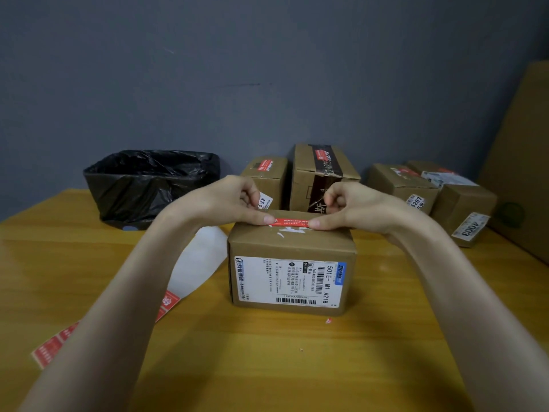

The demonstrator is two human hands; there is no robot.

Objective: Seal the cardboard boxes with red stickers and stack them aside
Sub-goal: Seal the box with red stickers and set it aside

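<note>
We see a yellow wooden surface (267, 367) against a grey wall (267, 69). At lower left lies a strip (53, 349) of red stickers. At middle left stands a bin (148, 185) lined with a black bag, its inside hidden from us. Our left grip (228, 203) clamps the left end of the sticker (291, 223), which lies along the top of the centre box (291, 278). Our right grip (353, 206) clamps its right end. Behind and to the right stand the back boxes (323, 176), several with red stickers on top. Cardboard (520, 159) leans at far right.
</note>
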